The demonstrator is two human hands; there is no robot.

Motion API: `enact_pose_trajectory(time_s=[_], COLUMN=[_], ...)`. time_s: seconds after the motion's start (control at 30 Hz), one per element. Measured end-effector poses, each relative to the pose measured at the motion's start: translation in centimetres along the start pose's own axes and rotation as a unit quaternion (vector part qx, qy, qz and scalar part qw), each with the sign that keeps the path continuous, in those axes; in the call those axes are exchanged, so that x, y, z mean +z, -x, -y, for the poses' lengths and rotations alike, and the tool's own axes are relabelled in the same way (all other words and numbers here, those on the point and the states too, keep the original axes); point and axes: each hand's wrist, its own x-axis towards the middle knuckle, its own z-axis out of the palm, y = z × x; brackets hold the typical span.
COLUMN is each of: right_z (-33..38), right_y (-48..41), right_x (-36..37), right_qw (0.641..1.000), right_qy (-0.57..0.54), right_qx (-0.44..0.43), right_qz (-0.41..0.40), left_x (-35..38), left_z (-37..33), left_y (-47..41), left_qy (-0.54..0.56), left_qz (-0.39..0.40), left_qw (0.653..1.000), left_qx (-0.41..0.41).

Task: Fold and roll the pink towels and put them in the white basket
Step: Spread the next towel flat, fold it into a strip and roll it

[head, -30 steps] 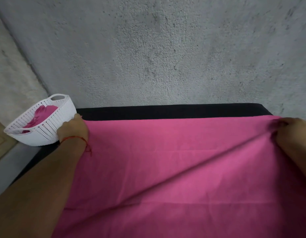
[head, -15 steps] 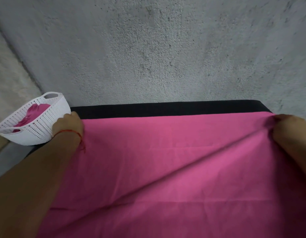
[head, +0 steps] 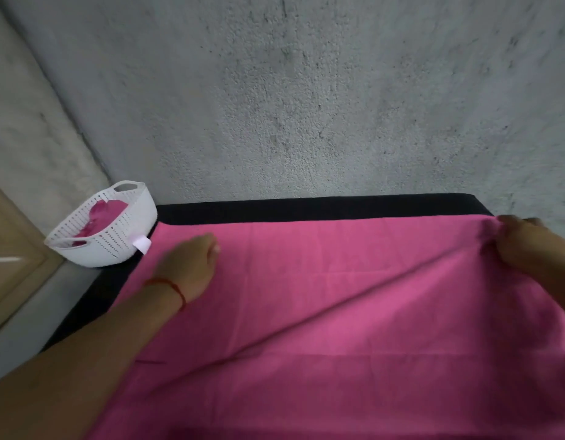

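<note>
Fingers of right hand (head: 532, 246) pinching pink towel (head: 338, 312) corner; left hand (head: 189, 265) fingers relaxed on it, white tag (head: 142, 244) unreadable

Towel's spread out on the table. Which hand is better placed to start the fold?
Right, probably. The right hand grips the far right corner of the towel, so it could carry that corner across. The left hand only rests on the cloth, away from any corner.

Past the left hand (head: 192, 265) and right hand (head: 528, 246) a black table (head: 306, 206) meets a rough grey wall (head: 306, 106), with a light brown board (head: 11, 249) out beyond the left hand.
</note>
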Motion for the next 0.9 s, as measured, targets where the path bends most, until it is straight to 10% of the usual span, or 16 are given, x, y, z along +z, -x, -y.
enact_pose_trajectory(time_s=[0.17,0.5,0.9], right_z=[2.1,0.5,-1.3], right_y=[13.9,36.9,53.0], right_x=[-5.8,-7.6,-5.7], right_qw=[1.0,0.994,0.986], right_qy=[-0.021,-0.008,-0.033], right_qx=[-0.008,-0.113,-0.166], right_qz=[0.001,-0.003,0.007], left_x=[-2.2,-7.7,-11.7], left_z=[-1.7,0.8,4.3], left_y=[12.0,27.9,39.0], left_qy=[-0.013,-0.069,0.173], left_qz=[0.011,0.044,0.032], left_qw=[0.998,0.989,0.935], left_qx=[0.054,-0.123,-0.307])
